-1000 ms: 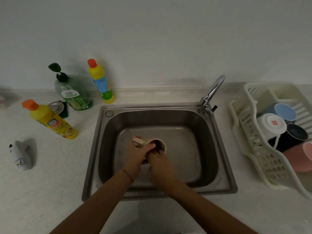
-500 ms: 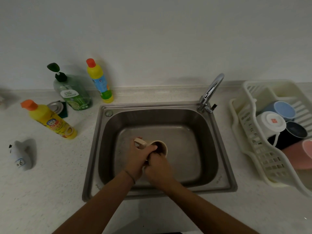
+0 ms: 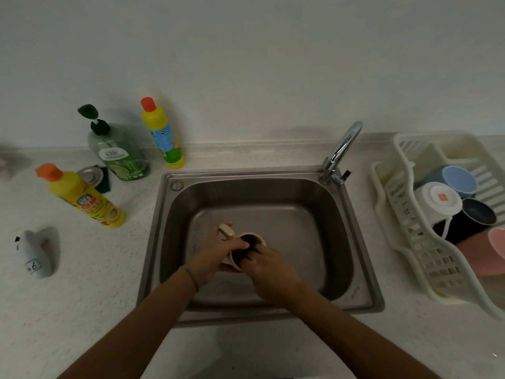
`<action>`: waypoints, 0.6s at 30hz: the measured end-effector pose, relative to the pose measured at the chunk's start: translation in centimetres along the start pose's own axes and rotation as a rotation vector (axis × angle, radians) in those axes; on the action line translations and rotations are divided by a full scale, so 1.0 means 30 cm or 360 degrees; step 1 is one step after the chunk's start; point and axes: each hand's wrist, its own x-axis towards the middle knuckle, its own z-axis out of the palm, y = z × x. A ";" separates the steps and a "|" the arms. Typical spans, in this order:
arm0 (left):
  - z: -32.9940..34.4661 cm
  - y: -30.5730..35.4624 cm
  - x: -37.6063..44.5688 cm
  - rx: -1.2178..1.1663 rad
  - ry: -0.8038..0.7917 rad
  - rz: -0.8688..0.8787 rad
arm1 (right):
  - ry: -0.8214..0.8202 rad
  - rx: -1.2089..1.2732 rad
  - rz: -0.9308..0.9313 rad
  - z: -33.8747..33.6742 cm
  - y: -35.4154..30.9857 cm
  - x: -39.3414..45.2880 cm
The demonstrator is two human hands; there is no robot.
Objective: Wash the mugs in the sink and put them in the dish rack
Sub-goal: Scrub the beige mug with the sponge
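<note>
Now, largest to smallest:
Sink: steel basin at the centre of our view; we see no water running from the tap at 1 o'clock of the basin.
Rack: white plastic, at 3 o'clock of the sink; four mugs already lie in it, so we judge this mug to be the last.
Mug: cream outside, dark inside, low in the sink at 6 o'clock of its floor, tilted with the mouth toward us and the handle out at 10 o'clock.
Left hand: wrapped round the mug's body, thumb over the rim by the handle; a firm hold.
Right hand: fingers curled over the rim and down into the mouth, rubbing the inside, we judge.
Handling: we expect it stiff, moderately heavy, breakable against steel and slippery if wet or soapy. We would carry it by the handle, with the other palm under the base.
</note>
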 end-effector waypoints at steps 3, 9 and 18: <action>0.005 -0.008 0.002 -0.0122 -0.0011 0.0033 | 0.0042 0.0045 0.0045 -0.002 -0.010 0.019; 0.071 -0.067 0.000 -0.0414 0.0167 0.0175 | 0.0353 0.0586 0.0632 0.009 -0.116 0.089; 0.064 -0.081 0.014 -0.0331 0.0253 0.0195 | 0.0254 0.0594 0.0616 0.055 -0.104 0.070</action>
